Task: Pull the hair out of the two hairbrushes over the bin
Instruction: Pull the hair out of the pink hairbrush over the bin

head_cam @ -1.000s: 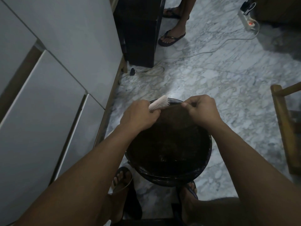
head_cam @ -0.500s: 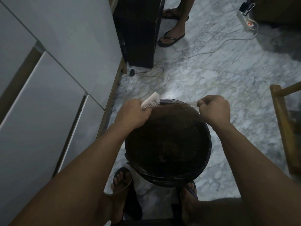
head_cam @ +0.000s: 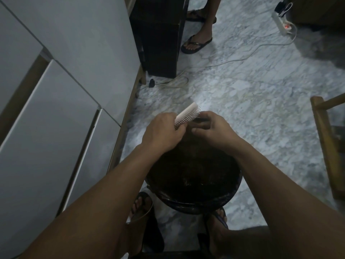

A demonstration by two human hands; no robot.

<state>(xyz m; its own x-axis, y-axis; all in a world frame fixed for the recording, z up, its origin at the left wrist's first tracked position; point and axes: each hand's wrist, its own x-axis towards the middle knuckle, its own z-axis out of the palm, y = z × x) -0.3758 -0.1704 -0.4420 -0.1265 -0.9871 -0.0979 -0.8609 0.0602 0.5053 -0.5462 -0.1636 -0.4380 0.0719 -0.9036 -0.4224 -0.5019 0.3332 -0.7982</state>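
Your left hand [head_cam: 161, 132] grips the white hairbrush [head_cam: 187, 115] by its lower end, head tilted up over the far rim of the dark bin [head_cam: 196, 204]. Your right hand [head_cam: 211, 128] pinches at the bristles with curled fingers; any hair there is too fine to make out.

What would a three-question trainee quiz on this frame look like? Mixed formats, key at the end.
1. True or false: the left hand holds the white hairbrush by its lower end.
2. Multiple choice: what lies directly below both hands? A) a wooden chair B) the dark round bin C) a power strip
3. Fill in: the right hand has its fingertips at the brush's ______ side.

Key: 1 true; 2 B; 3 bristle. Whether the right hand has hair pinched cannot be told from the head view; its fingers are curled at the bristles.
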